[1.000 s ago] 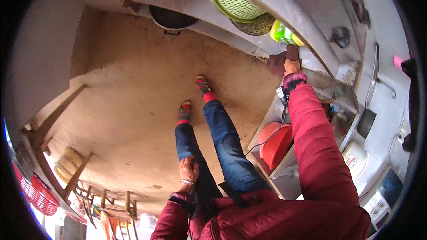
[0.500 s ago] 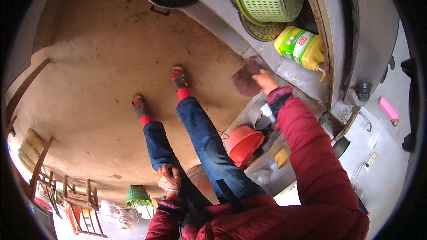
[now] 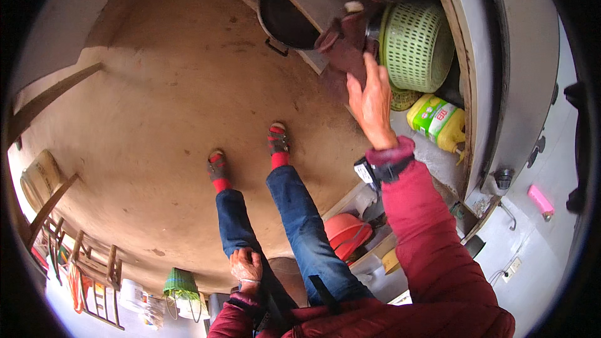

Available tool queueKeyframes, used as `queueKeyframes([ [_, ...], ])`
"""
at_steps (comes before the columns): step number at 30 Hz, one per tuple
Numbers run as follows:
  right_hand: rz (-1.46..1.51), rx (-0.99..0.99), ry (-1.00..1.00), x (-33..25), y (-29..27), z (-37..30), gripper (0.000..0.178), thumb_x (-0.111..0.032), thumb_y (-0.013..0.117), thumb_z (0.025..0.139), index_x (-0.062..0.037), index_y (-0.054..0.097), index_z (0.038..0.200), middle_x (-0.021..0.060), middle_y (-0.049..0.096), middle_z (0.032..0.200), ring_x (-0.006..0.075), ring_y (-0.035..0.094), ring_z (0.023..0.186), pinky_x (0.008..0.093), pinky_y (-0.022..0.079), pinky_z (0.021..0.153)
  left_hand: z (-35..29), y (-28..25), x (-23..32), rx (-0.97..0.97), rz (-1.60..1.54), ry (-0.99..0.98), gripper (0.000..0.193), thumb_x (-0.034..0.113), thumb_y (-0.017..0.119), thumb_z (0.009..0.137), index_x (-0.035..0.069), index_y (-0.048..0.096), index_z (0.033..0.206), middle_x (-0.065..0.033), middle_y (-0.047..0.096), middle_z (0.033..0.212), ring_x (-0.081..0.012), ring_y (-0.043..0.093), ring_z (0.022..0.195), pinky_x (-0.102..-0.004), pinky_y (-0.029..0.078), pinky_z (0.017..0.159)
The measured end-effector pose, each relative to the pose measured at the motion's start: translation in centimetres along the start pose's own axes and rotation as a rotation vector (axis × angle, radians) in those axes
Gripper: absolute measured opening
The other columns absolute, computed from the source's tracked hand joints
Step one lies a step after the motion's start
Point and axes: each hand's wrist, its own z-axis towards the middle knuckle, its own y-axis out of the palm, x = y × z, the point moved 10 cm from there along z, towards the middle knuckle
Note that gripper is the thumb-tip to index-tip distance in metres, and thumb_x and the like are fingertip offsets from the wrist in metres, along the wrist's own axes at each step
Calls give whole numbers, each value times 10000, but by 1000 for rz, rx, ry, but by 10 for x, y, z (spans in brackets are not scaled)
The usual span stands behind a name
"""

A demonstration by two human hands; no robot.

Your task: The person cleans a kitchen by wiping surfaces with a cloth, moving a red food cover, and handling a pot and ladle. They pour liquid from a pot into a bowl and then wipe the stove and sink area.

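My right hand [image 3: 374, 103] reaches out over the low shelf with its thumb and fingers apart. Just past its fingertips a dark maroon cloth [image 3: 346, 50] hangs over the shelf edge, blurred. Whether the fingertips still touch it is hard to see. Close to the hand on the right, a pale green slotted basket [image 3: 416, 47] lies on its side, with a yellow pump jug with a green label [image 3: 436, 122] nearer to me. My left hand [image 3: 246, 266] rests on my left thigh, holding nothing, its fingers laid over the trouser leg.
A black wok [image 3: 287, 19] stands at the far end beside the shelf. Near my right leg sits a red plastic bowl [image 3: 345, 235] among other kitchenware. Wooden stools [image 3: 97, 269] and a green basket [image 3: 180, 281] are at the lower left. A pink lighter-like object [image 3: 540, 200] lies far right.
My right hand has swung farther away along the shelf with the cloth, from beside the jug to beside the green basket, and its fingers have spread. My left hand stays on the thigh.
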Motion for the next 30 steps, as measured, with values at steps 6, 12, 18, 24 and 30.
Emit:
queueKeyframes([
  [6, -294, -151, 342, 26, 80, 64, 611, -363, 596, 779, -106, 458, 1316, 288, 496, 1126, 480, 550, 991, 524, 461, 832, 2, -8, -7, 33, -91, -56, 71, 156, 612, 730, 92, 615, 761, -138, 585, 768, -356, 549, 769, -467, 448, 697],
  [12, -253, -187, 189, 26, 83, 103, 583, -334, 609, 764, -22, 453, 1231, 304, 584, 1074, 462, 566, 1015, 523, 451, 871, -1, -10, -8, 71, -96, -65, 41, 137, 606, 737, 99, 613, 749, -138, 583, 749, -358, 552, 735, -467, 447, 666],
  [18, -271, 57, -4, 15, 69, 135, 430, -254, 561, 797, -90, 512, 1191, 317, 610, 987, 477, 590, 928, 538, 467, 809, -5, -4, -15, 35, -113, -83, 43, 120, 601, 742, 90, 612, 772, -144, 585, 755, -366, 554, 736, -467, 445, 661],
  [24, -393, -194, 23, 38, 87, 78, 301, -159, 563, 797, -135, 505, 1091, 281, 607, 883, 498, 599, 845, 575, 474, 715, -4, -2, -4, 44, -55, -27, 56, 129, 605, 744, 96, 612, 789, -143, 583, 760, -360, 551, 740, -469, 445, 668],
  [30, -385, -336, 155, 80, 78, 0, 280, -103, 548, 809, -119, 463, 1074, 296, 572, 901, 503, 583, 835, 578, 457, 694, -7, 5, 1, 38, -33, -24, 71, 127, 598, 731, 99, 602, 796, -139, 583, 771, -360, 545, 751, -467, 442, 684],
])
